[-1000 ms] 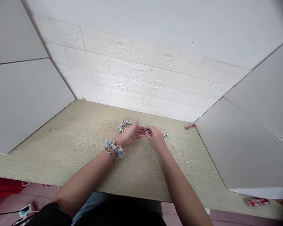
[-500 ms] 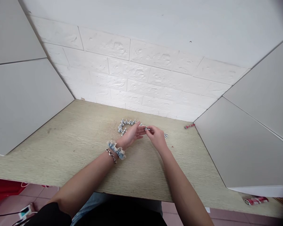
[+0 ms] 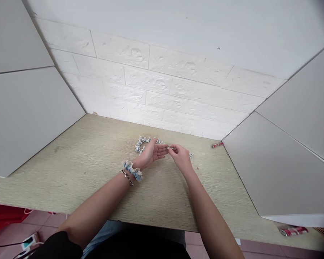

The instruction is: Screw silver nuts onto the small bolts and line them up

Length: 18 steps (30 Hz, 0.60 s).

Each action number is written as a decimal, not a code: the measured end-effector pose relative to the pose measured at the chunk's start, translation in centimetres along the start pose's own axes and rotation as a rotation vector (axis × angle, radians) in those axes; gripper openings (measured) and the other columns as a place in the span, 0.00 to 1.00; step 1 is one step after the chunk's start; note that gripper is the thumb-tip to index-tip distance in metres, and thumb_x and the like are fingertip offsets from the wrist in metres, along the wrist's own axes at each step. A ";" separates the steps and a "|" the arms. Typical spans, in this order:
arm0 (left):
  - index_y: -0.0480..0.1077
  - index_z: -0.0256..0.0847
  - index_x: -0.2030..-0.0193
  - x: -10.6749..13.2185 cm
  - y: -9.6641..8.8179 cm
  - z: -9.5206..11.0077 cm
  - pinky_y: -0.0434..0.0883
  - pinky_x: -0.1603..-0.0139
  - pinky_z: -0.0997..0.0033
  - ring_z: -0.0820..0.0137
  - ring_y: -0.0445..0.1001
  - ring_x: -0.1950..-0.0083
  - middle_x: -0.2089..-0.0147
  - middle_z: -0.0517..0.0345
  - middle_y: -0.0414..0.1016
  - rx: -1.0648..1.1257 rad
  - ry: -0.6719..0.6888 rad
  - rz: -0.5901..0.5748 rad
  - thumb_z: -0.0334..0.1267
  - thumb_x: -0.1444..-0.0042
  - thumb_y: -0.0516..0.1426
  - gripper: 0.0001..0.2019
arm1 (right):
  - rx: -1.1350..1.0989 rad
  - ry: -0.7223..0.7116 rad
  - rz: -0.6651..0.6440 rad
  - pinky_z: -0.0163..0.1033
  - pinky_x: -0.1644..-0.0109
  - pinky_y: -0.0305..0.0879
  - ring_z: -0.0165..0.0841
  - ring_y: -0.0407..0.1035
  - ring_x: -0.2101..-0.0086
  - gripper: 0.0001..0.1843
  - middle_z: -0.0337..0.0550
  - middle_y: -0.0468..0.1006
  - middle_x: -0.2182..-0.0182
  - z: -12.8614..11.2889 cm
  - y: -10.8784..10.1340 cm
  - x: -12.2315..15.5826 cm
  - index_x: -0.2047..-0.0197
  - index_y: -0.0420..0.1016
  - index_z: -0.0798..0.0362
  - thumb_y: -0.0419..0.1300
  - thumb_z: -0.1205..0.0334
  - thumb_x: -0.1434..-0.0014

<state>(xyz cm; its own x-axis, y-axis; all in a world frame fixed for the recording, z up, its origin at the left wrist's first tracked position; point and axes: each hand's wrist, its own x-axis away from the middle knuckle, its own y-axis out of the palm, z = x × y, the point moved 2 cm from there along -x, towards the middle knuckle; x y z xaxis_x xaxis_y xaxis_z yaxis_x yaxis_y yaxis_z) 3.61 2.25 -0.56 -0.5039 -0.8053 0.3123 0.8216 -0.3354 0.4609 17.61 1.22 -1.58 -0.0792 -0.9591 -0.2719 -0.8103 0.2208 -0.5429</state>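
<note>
My left hand (image 3: 151, 154) is held palm up over the table, its fingers stretched out flat towards the right. At its fingertips, my right hand (image 3: 180, 156) pinches a small silver bolt (image 3: 170, 148) between thumb and fingers; most of the bolt is covered. Whether the left fingertips press on the bolt, I cannot tell. Behind and beside the left hand stand several silver bolts with washers (image 3: 137, 149) on the tabletop, some hidden by the hand. A few small metal pieces, probably nuts (image 3: 190, 155), lie just right of my right hand.
The pale wooden table (image 3: 97, 172) meets a white brick-patterned wall (image 3: 162, 86). Grey panels (image 3: 29, 118) flank it on both sides. A small red battery-like cylinder (image 3: 216, 145) lies at the back right; a larger red one (image 3: 293, 231) lies near the front right edge.
My left hand has shifted slightly left and opened a little flatter. My right hand has moved a touch to the right, still pinching the bolt.
</note>
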 end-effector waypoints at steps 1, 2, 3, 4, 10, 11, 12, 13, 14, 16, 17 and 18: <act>0.69 0.33 0.56 -0.1 -0.1 -0.1 0.61 0.47 0.67 0.62 0.68 0.48 0.47 0.43 0.68 -0.022 -0.010 -0.011 0.54 0.44 0.40 0.28 | 0.010 0.008 -0.012 0.35 0.68 0.62 0.31 0.68 0.73 0.12 0.40 0.76 0.74 0.1 0.1 0.0 0.68 0.73 0.53 0.53 0.56 0.51; 0.69 0.33 0.56 -0.2 -0.1 -0.2 0.62 0.48 0.67 0.62 0.68 0.48 0.48 0.43 0.68 -0.051 -0.017 -0.010 0.55 0.45 0.42 0.27 | 0.027 0.013 -0.029 0.34 0.68 0.62 0.31 0.68 0.73 0.12 0.39 0.76 0.75 0.2 0.2 0.0 0.68 0.73 0.53 0.53 0.56 0.51; 0.68 0.34 0.56 -0.2 -0.3 -0.3 0.63 0.48 0.66 0.62 0.69 0.49 0.48 0.44 0.69 -0.088 -0.019 0.004 0.56 0.46 0.45 0.26 | 0.052 0.015 -0.049 0.34 0.69 0.61 0.31 0.68 0.74 0.11 0.39 0.75 0.76 0.3 0.2 0.0 0.69 0.72 0.53 0.53 0.57 0.51; 0.68 0.35 0.56 -0.2 -0.4 -0.3 0.64 0.50 0.65 0.61 0.70 0.51 0.50 0.44 0.70 -0.133 -0.016 0.028 0.56 0.48 0.47 0.26 | 0.083 0.012 -0.069 0.34 0.70 0.60 0.30 0.67 0.75 0.10 0.38 0.75 0.77 0.4 0.3 0.0 0.70 0.72 0.53 0.53 0.57 0.52; 0.69 0.37 0.67 0.3 -0.5 -0.5 0.69 0.64 0.66 0.62 0.74 0.67 0.69 0.48 0.76 -0.530 -0.033 0.054 0.54 0.52 0.53 0.19 | 0.313 -0.059 -0.178 0.33 0.71 0.56 0.30 0.65 0.75 0.06 0.38 0.73 0.77 1.0 0.8 0.3 0.74 0.68 0.52 0.51 0.62 0.51; 0.68 0.38 0.69 0.4 -0.4 -0.7 0.69 0.67 0.67 0.63 0.74 0.70 0.72 0.49 0.76 -0.610 -0.054 0.034 0.53 0.52 0.52 0.18 | 0.348 -0.058 -0.207 0.33 0.71 0.55 0.30 0.65 0.74 0.06 0.39 0.73 0.76 1.1 0.9 0.3 0.74 0.68 0.52 0.51 0.62 0.51; 0.68 0.39 0.70 0.5 -0.3 -0.8 0.68 0.70 0.68 0.64 0.74 0.73 0.75 0.51 0.75 -0.689 -0.077 0.014 0.52 0.51 0.51 0.17 | 0.378 -0.054 -0.235 0.33 0.71 0.55 0.31 0.65 0.73 0.06 0.40 0.74 0.76 1.2 0.9 0.4 0.74 0.68 0.52 0.52 0.61 0.51; 0.67 0.39 0.70 0.6 -0.3 -1.0 0.67 0.73 0.68 0.65 0.73 0.75 0.77 0.52 0.74 -0.765 -0.099 -0.004 0.50 0.50 0.50 0.15 | 0.402 -0.048 -0.259 0.33 0.71 0.54 0.31 0.65 0.73 0.06 0.41 0.74 0.75 1.2 1.0 0.4 0.73 0.68 0.52 0.53 0.61 0.51; 0.66 0.40 0.71 0.6 -0.2 -1.1 0.67 0.75 0.69 0.65 0.72 0.77 0.79 0.53 0.73 -0.832 -0.119 -0.024 0.48 0.49 0.49 0.14 | 0.421 -0.043 -0.278 0.33 0.71 0.54 0.32 0.65 0.72 0.05 0.42 0.74 0.74 1.2 1.1 0.5 0.73 0.68 0.53 0.53 0.62 0.52; 0.64 0.40 0.74 0.8 -0.1 -1.3 0.66 0.77 0.69 0.67 0.70 0.80 0.81 0.53 0.71 -0.947 -0.160 -0.069 0.46 0.49 0.47 0.13 | 0.438 -0.039 -0.304 0.33 0.70 0.54 0.32 0.66 0.70 0.05 0.43 0.74 0.72 1.1 1.2 0.6 0.71 0.69 0.53 0.53 0.64 0.52; 0.64 0.40 0.76 0.9 0.0 -1.3 0.66 0.77 0.69 0.67 0.70 0.80 0.81 0.53 0.71 -0.999 -0.186 -0.100 0.45 0.49 0.46 0.14 | 0.440 -0.039 -0.314 0.33 0.69 0.54 0.31 0.66 0.70 0.05 0.44 0.74 0.71 1.0 1.2 0.6 0.71 0.69 0.53 0.53 0.65 0.52; 0.64 0.39 0.78 1.0 0.1 -1.4 0.66 0.77 0.69 0.67 0.70 0.80 0.81 0.52 0.71 -1.045 -0.214 -0.139 0.45 0.49 0.46 0.14 | 0.439 -0.037 -0.324 0.33 0.69 0.54 0.31 0.65 0.69 0.05 0.43 0.74 0.71 0.9 1.2 0.6 0.70 0.69 0.54 0.53 0.65 0.51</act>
<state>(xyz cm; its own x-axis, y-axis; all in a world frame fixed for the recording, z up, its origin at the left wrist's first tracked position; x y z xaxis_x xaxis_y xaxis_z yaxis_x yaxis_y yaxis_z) 3.52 0.76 -1.34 -0.5631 -0.6597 0.4977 0.5233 -0.7508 -0.4030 17.06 1.03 -3.09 0.1609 -0.9852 -0.0586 -0.4702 -0.0243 -0.8822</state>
